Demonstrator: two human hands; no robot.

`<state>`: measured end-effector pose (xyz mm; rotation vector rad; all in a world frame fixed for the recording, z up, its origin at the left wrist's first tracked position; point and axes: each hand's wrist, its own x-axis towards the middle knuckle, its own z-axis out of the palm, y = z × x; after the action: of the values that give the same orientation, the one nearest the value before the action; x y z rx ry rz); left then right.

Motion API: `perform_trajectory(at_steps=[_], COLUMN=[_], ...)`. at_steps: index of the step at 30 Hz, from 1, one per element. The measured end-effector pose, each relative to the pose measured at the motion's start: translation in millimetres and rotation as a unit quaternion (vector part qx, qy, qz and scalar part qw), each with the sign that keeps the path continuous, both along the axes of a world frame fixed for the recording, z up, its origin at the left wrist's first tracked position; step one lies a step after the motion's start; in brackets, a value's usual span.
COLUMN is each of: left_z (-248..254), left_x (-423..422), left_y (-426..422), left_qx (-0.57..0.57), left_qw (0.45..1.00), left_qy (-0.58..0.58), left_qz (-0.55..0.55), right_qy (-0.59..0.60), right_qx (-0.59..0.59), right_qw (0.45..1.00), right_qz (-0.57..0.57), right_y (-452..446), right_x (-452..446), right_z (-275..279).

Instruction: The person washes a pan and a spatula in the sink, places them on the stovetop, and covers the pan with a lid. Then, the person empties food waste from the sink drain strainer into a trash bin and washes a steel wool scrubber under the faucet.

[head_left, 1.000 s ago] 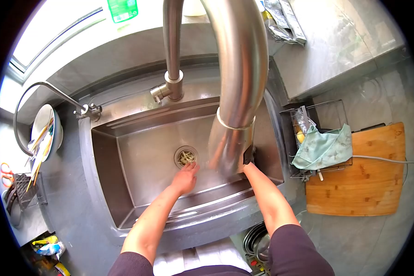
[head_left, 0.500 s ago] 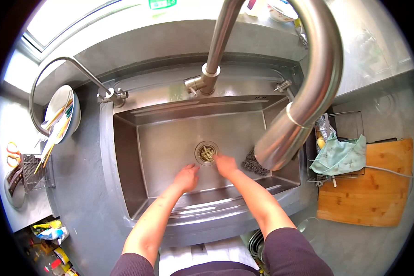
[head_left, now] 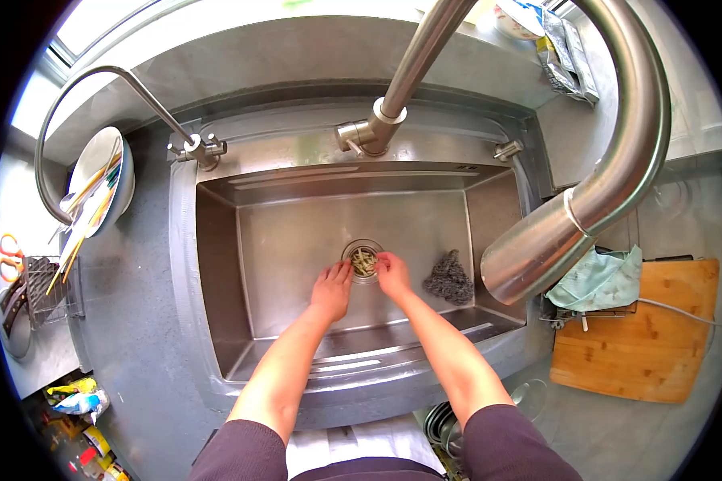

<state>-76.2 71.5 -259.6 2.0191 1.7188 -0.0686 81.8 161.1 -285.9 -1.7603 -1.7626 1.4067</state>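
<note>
In the middle of the steel sink (head_left: 289, 232) is a round drain strainer (head_left: 364, 244) with pale yellow-green food scraps (head_left: 364, 261) in it. My left hand (head_left: 333, 290) lies open on the sink floor, its outstretched fingertips at the strainer's left edge. At the right edge, my right hand (head_left: 392, 275) has its fingers curled and pinched together against the rim; what they hold, if anything, is hidden. A grey steel-wool scourer (head_left: 450, 279) lies on the sink floor to the right of that hand.
A large pull-down faucet (head_left: 537, 250) overhangs the sink's right side. On the left stand a thin curved tap (head_left: 136, 88) and a bowl with chopsticks (head_left: 123, 188). To the right are a green cloth (head_left: 598, 280) over a wire rack and a wooden cutting board (head_left: 642, 345).
My left hand has moved up and forward to the strainer, its fingers now stretched out. The right hand stays at the right rim. The camera view has shifted slightly.
</note>
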Motion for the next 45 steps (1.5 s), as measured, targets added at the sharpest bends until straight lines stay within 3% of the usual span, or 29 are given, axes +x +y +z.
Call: perform_trajectory(at_steps=[4, 7, 10, 16, 31, 34, 40, 45], left_z=[7.7, 2.1, 3.8, 10.3, 32.9, 35.2, 38.0, 29.4], left_x=[4.0, 6.1, -3.2, -20.5, -21.0, -21.3, -18.1, -16.2], left_y=[9.4, 3.2, -5.4, -24.4, -24.4, -22.6, -17.8, -15.1], left_qx=[-0.062, -0.041, -0.053, -0.052, -0.067, -0.08, -0.076, -0.053], left_qw=[0.995, 0.998, 0.995, 0.993, 0.99, 0.989, 0.99, 0.989], left_qy=[-0.008, -0.047, -0.08, -0.094, -0.106, -0.099, -0.099, -0.114], left_qz=[-0.078, -0.024, 0.029, 0.051, 0.065, 0.073, 0.071, 0.074], right_qy=[-0.167, -0.211, -0.3, -0.379, -0.333, -0.321, -0.379, -0.312], right_qx=[0.192, 0.226, 0.217, 0.202, 0.277, 0.261, 0.193, 0.283], right_qw=[0.943, 0.882, 0.841, 0.802, 0.777, 0.778, 0.717, 0.757], right_qz=[0.216, 0.355, 0.394, 0.416, 0.457, 0.473, 0.553, 0.5], right_y=[-4.2, -2.5, -6.3, -11.2, 5.2, 9.5, 18.8, 7.6], right_x=[13.2, 11.6, -0.4, -11.8, -18.2, -21.1, -35.4, -23.0], right_z=[37.6, 30.2, 19.3, 8.1, 11.0, 10.9, 18.7, 28.9])
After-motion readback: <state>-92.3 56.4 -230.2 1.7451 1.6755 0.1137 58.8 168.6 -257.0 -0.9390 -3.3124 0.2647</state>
